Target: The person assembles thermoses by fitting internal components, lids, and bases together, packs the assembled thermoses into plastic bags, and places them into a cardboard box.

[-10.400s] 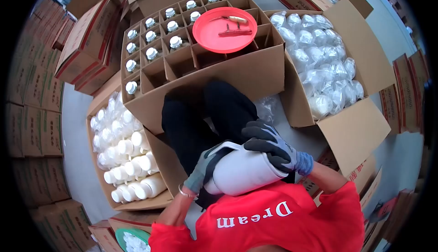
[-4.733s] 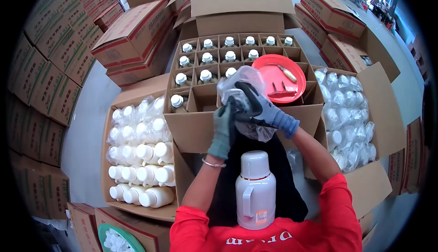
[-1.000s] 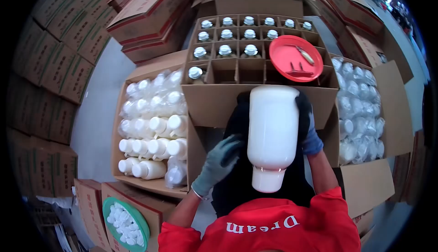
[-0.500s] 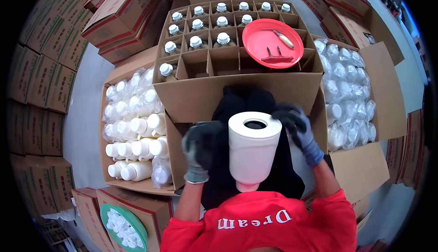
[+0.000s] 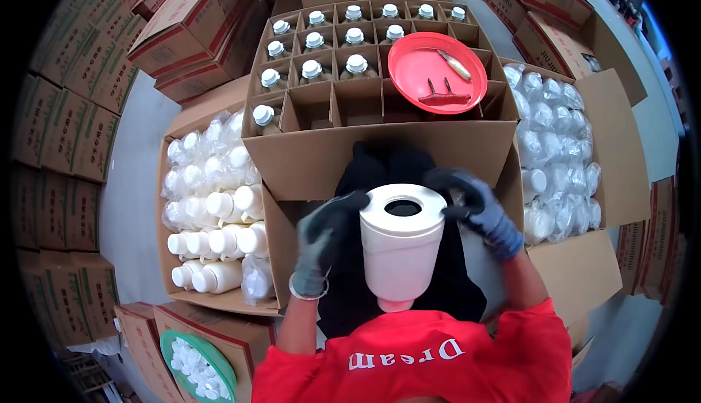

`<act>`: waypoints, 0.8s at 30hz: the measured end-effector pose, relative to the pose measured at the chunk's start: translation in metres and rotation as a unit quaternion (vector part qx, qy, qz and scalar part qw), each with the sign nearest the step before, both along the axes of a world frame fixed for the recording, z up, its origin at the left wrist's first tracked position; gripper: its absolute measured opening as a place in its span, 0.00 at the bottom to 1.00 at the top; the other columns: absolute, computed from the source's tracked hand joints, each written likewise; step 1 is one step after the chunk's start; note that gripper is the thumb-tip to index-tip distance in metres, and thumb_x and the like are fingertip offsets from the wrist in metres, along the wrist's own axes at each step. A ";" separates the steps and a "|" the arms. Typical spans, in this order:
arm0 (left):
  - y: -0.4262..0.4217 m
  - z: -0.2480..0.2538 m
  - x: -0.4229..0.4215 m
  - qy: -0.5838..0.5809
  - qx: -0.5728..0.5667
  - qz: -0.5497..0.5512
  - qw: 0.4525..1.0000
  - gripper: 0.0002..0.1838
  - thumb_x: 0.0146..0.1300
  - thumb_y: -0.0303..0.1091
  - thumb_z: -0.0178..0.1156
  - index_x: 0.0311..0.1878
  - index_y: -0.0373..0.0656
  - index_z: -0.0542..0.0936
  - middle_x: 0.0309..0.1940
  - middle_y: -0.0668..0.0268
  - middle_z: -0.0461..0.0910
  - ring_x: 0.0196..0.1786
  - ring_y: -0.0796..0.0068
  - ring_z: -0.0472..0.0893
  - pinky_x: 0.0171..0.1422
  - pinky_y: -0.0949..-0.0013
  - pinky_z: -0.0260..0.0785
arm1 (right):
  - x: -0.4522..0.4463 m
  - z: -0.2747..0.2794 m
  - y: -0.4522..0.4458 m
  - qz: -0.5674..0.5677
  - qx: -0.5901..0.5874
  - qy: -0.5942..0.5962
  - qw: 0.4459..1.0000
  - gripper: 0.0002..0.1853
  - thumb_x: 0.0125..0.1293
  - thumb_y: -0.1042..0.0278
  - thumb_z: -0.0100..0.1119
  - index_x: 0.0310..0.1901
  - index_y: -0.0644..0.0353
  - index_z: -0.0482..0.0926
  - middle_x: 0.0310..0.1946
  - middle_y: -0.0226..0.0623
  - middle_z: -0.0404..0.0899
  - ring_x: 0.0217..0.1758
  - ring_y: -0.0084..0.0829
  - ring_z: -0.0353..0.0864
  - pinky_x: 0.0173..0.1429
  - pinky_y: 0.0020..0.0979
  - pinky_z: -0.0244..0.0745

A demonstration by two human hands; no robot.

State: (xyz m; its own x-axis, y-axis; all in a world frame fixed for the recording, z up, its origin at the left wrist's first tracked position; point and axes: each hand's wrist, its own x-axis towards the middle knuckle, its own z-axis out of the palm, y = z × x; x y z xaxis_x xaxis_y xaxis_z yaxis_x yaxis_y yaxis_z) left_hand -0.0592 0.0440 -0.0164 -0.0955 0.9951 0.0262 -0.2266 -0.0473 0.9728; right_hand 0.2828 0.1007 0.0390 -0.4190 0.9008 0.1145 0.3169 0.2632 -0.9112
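A white vacuum jug (image 5: 400, 261) stands upside down between my dark-trousered legs, its base ring and round dark hole facing up. My gloved left hand (image 5: 325, 236) is at the left of the jug, with its fingers apart and their tips by the base rim. On the other side my gloved right hand (image 5: 478, 213) has curved, spread fingers, the tips close to or touching the rim. Neither hand is wrapped around the jug.
Ahead is a divided carton (image 5: 380, 147) of white-capped bottles, with a red dish (image 5: 420, 74) of small tools on it. Boxes of white jugs (image 5: 219, 239) and bagged items (image 5: 548, 133) flank me. A green basin (image 5: 228, 363) holds white pieces at lower left.
The jug has tipped from lying with its cap toward me to base-up. My left hand has moved up beside its rim; my right hand has shifted from its side to the rim.
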 end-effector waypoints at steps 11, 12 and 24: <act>0.057 0.105 0.018 0.290 0.191 -0.281 0.895 0.37 0.51 0.46 0.71 0.66 0.48 0.76 0.70 0.51 0.66 0.74 0.47 0.63 0.75 0.53 0.56 | -0.054 0.047 0.011 0.094 0.061 0.051 0.992 0.36 0.56 0.59 0.72 0.66 0.61 0.71 0.66 0.45 0.70 0.71 0.42 0.67 0.72 0.40 0.62; 0.061 0.106 0.016 0.300 0.217 -0.258 0.892 0.34 0.50 0.47 0.72 0.63 0.48 0.79 0.71 0.51 0.66 0.74 0.46 0.62 0.75 0.52 0.56 | -0.059 0.047 0.018 0.085 0.081 0.077 0.990 0.35 0.57 0.61 0.71 0.65 0.61 0.72 0.67 0.46 0.69 0.73 0.45 0.65 0.74 0.41 0.60; 0.062 0.108 0.052 -0.043 -0.019 -0.085 0.995 0.43 0.72 0.69 0.31 0.66 0.37 0.69 0.54 0.58 0.79 0.56 0.69 0.79 0.62 0.65 0.74 | -0.121 0.075 0.063 0.032 0.277 -0.106 0.954 0.36 0.58 0.65 0.67 0.69 0.50 0.66 0.66 0.52 0.64 0.62 0.51 0.74 0.64 0.42 0.72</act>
